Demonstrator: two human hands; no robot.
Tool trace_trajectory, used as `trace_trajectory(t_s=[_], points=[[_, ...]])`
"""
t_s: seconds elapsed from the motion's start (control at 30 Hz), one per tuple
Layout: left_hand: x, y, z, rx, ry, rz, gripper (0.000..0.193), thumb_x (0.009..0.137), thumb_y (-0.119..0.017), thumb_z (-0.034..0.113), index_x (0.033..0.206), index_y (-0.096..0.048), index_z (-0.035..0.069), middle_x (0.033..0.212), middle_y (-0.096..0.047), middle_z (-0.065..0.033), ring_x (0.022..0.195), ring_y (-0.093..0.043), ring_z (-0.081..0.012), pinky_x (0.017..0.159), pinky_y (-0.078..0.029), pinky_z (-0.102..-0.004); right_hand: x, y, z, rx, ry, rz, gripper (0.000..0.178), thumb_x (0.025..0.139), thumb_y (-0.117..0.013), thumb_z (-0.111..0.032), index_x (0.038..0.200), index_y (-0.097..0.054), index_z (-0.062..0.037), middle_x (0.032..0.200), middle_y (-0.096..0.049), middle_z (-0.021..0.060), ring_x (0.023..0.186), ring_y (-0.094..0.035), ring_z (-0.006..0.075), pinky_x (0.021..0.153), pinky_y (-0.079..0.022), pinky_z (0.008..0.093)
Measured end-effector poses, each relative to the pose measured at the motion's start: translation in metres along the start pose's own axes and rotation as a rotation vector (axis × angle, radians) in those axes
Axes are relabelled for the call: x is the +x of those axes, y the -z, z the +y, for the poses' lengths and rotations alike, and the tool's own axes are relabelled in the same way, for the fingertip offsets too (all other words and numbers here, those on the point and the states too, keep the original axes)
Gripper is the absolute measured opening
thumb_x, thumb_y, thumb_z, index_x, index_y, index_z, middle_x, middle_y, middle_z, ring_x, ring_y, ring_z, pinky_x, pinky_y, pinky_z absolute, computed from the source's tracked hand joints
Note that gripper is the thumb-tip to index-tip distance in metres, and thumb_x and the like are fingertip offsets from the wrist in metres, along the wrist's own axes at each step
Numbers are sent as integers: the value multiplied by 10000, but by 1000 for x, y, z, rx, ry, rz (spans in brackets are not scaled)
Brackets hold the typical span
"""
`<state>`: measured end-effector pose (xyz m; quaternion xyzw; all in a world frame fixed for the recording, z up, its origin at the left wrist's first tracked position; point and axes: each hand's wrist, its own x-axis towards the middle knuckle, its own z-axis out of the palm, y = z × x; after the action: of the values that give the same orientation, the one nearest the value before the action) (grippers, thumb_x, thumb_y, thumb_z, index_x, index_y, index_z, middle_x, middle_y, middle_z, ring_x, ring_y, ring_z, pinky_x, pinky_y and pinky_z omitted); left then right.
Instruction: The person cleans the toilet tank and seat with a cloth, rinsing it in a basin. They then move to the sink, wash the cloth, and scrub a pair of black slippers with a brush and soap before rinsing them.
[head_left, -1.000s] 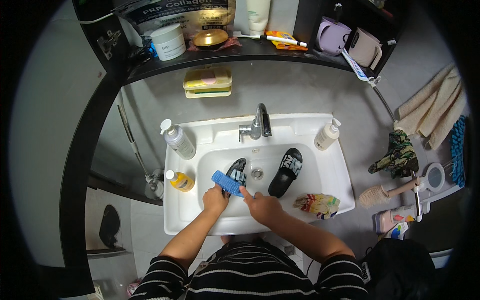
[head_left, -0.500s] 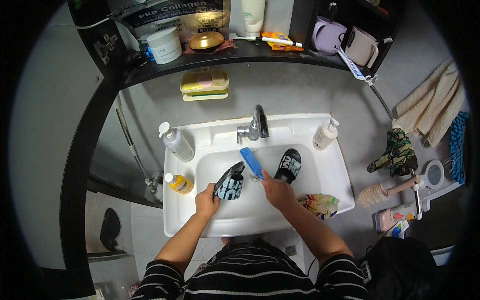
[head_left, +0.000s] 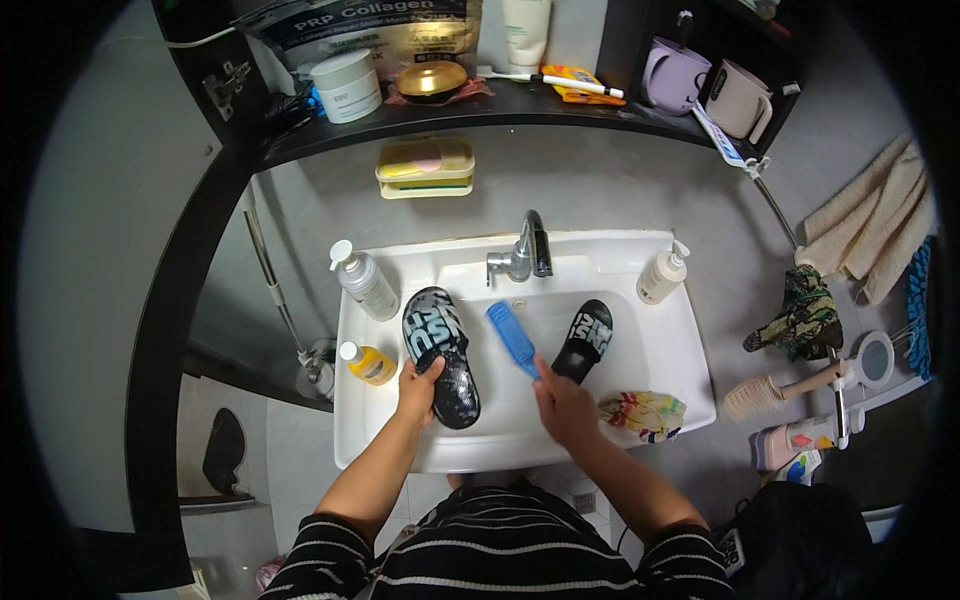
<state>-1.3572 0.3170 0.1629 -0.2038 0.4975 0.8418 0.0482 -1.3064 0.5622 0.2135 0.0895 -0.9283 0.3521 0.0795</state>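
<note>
My left hand [head_left: 417,392] grips a wet black slide sandal [head_left: 455,385] by its side, the thumb over its edge. Its sole lies up to view, with pale blue lettering on the strap and whitish suds about it. In my right hand [head_left: 567,405] is a blue scrub brush [head_left: 511,335], held by its handle over the basin, apart from the sandal. A second black slide sandal [head_left: 584,340] with light lettering rests in the white sink [head_left: 520,455], partly behind my right hand. A colourful crumpled cloth [head_left: 645,414] lies at the sink's right front.
A chrome faucet [head_left: 520,260] rises at the sink's back. Pump bottles [head_left: 367,285] and a yellow bottle [head_left: 368,363] stand on the left rim, a cream pump bottle [head_left: 662,275] on the right. Overhead runs a black shelf [head_left: 430,123] with toiletries; a soap box [head_left: 425,170] hangs below it.
The sandal in my left hand has turned from edge-on to showing its broad face. My right hand has shifted slightly with the brush. The whole view has moved a little.
</note>
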Motion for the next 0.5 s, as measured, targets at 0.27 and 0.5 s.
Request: trace_trajectory(t_s=[0.27, 0.5], points=[[-26, -36, -48, 93, -49, -114, 409, 815, -603, -79, 1169, -452, 61, 1042, -589, -59, 960, -557, -162, 867, -448, -285, 14, -72, 6, 118, 1, 123, 375, 891, -514, -198, 1261, -543, -146, 720, -591, 194, 651, -591, 399, 588, -465, 487], [-19, -44, -23, 101, -58, -117, 397, 810, -568, -103, 1151, -452, 61, 1052, -584, -72, 930, -580, -163, 843, -471, -284, -7, -77, -16, 283, 61, 126, 382, 872, -571, -137, 1252, -557, -97, 749, -608, 226, 680, -615, 377, 593, -473, 419]])
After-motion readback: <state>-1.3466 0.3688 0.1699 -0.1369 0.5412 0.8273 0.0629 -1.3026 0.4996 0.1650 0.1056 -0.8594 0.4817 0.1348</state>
